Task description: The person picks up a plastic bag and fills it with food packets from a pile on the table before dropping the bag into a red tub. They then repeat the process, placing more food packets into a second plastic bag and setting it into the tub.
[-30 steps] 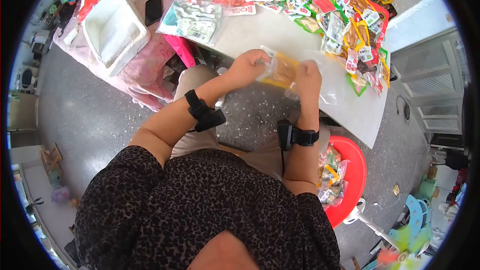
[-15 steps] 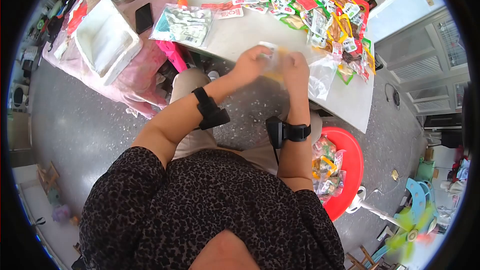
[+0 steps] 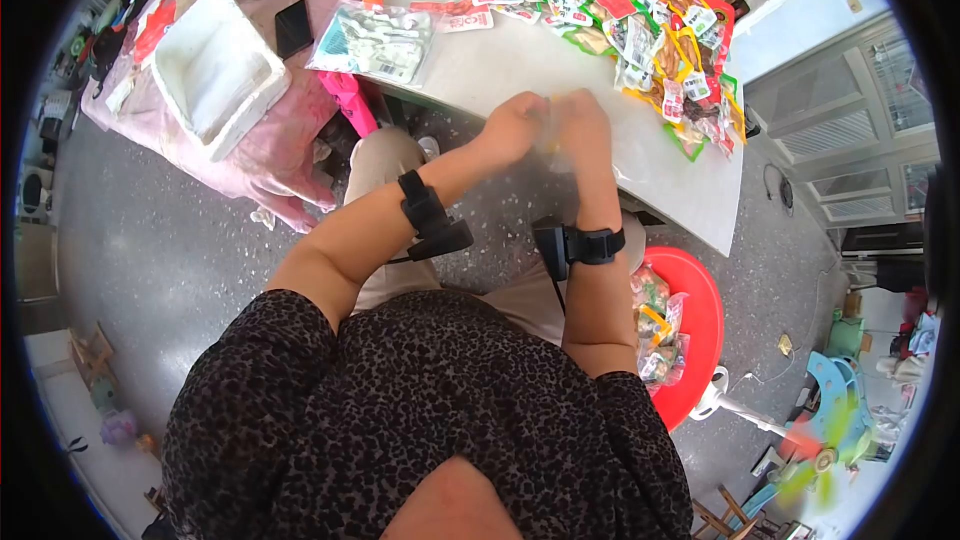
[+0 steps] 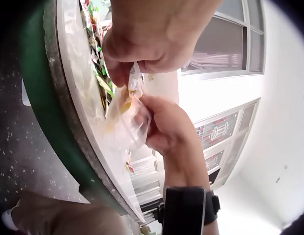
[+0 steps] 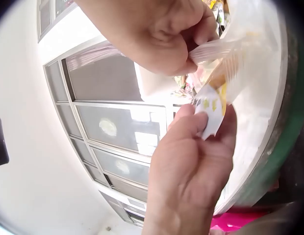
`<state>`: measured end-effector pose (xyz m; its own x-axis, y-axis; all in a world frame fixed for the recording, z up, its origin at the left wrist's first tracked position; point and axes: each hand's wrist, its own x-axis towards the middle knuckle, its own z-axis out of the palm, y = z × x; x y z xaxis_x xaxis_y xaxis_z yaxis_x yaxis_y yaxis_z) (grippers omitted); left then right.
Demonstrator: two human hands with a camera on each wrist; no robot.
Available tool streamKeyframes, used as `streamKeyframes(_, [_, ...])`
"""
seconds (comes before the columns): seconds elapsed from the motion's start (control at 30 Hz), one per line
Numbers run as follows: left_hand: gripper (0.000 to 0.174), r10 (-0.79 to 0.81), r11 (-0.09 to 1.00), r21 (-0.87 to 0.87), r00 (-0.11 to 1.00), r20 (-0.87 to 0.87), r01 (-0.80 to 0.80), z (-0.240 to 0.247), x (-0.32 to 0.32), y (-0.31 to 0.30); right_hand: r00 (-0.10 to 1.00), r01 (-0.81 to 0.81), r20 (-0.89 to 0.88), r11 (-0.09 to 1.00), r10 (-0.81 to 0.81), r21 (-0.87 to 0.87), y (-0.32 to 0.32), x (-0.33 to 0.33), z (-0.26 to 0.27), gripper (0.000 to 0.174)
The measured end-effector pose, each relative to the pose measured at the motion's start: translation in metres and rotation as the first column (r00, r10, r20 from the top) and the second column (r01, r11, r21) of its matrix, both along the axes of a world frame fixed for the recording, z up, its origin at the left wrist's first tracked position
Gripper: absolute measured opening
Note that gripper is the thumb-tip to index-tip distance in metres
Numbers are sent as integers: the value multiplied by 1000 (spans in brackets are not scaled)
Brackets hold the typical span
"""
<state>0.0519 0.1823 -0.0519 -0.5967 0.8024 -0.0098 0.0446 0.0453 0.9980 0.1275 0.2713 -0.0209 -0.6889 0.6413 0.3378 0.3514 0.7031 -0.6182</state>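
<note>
Over the near edge of the table, both hands hold a small food packet (image 5: 211, 108) with a yellow edge and a white printed end, together with a clear plastic bag (image 5: 240, 63). My left hand (image 3: 515, 130) pinches the packet's white end between thumb and fingers, as the right wrist view shows. Close beside it, my right hand (image 3: 585, 135) pinches the gathered clear plastic. The bag overlaps the packet's yellow part in both wrist views. From the head view the packet is blurred and mostly hidden between the hands.
A heap of colourful food packets (image 3: 670, 50) covers the table's far right. A bag of white-green sachets (image 3: 375, 40) lies at the table's left. Left stands a white foam box (image 3: 215, 65) on pink cloth. A red tub (image 3: 705, 310) with packets sits by the right leg.
The hands have drawn closer together, and the packet, earlier spread flat between them, now shows far less from above. The clear plastic at the right hand has shifted. The head view has moved slightly.
</note>
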Motion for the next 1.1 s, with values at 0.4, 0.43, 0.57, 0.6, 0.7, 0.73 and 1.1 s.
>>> streamKeyframes(0.4, [26, -248, 942, -265, 959, -135, 206, -17, -24, 38, 997, 65, 25, 996, -67, 59, 0, -9, -22, 21])
streamKeyframes(0.43, [26, -228, 958, -158, 969, 92, 240, -21, -24, 45, 998, 67, -1, 997, -67, 33, 5, -8, -23, 21])
streamKeyframes(0.57, [24, -369, 923, 32, 854, 367, 384, -45, -31, 64, 994, 68, -86, 996, -74, -66, 15, 2, -21, 20])
streamKeyframes(0.6, [24, -410, 896, -29, 852, 325, 442, -39, -32, 61, 992, 63, -107, 994, -72, -86, 16, 4, -20, 20])
streamKeyframes(0.7, [23, -509, 810, -224, 839, 190, 542, 7, -42, 43, 984, 10, -175, 992, -32, -123, 21, 12, -27, 17])
streamKeyframes(0.73, [22, -526, 788, -289, 839, 140, 543, 21, -47, 41, 986, -16, -168, 992, -6, -129, 24, 14, -31, 16])
streamKeyframes(1.1, [27, -593, 789, -508, 645, -482, 346, 21, -60, 148, 978, -114, -198, 969, 70, -219, 43, 20, -57, 14])
